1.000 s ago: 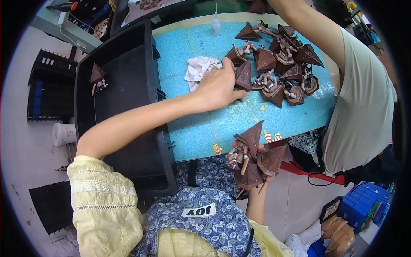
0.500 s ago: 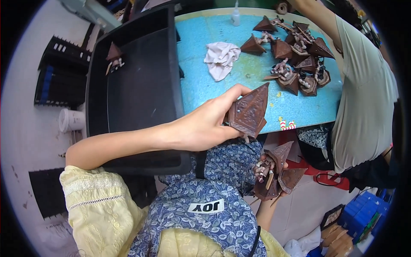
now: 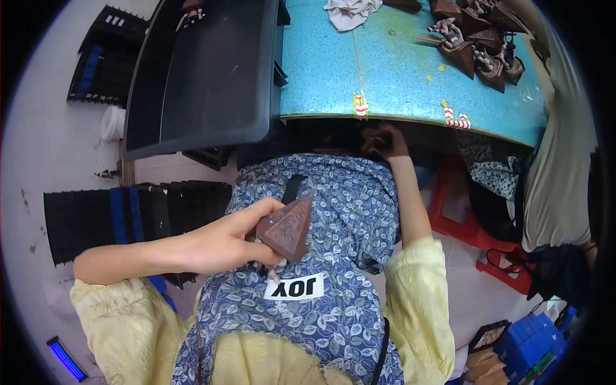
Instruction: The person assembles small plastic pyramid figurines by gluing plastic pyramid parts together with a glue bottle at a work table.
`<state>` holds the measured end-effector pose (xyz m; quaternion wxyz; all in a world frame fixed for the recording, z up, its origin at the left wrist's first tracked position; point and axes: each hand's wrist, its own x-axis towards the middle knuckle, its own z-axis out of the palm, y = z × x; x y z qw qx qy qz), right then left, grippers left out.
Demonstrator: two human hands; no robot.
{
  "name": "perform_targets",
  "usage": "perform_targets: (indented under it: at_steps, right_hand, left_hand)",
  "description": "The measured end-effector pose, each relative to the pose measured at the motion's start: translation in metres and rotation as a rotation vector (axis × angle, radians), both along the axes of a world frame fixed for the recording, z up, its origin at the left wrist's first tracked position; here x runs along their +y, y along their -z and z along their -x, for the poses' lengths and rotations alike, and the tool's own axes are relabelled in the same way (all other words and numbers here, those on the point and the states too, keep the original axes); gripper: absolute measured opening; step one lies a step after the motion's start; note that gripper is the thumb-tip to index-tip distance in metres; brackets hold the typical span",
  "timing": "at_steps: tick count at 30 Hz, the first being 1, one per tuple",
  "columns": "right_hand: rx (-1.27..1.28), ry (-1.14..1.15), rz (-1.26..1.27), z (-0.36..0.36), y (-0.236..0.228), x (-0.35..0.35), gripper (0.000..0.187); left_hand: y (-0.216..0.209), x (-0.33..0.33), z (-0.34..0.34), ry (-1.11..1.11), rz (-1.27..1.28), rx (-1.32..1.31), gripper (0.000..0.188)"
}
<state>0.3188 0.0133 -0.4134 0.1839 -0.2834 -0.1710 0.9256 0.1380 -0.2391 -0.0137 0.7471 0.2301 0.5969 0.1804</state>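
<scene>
Left hand (image 3: 221,242) grips brown pyramid-headed figure (image 3: 286,230) over apron (image 3: 350,205), best held with light, even pressure; right hand (image 3: 395,142) shadowed below blue table (image 3: 391,77), can't tell its grip.

I take this for a workshop, the kind where small goods are handled in batches: I see brown figurines (image 3: 478,50) of one design crowded on a blue-topped worktable (image 3: 333,77), a crumpled white cloth (image 3: 350,13) lying near them and a large black tray (image 3: 205,83) at the table's left end. The wearer has a patterned apron (image 3: 321,224) on, and a second person (image 3: 561,160) is close by the table's right side. Around them I make out stacked black trays (image 3: 83,218), a red stool (image 3: 471,239) and blue crates (image 3: 529,346).
</scene>
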Motion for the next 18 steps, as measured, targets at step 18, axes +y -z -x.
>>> perform_targets:
  at_steps: [18]
  right_hand:
    - [-0.544, 0.395, -0.364, -0.008, 0.040, -0.006, 0.043]
  left_hand:
    - [0.351, 0.114, 0.069, -0.556, 0.215, -0.121, 0.021]
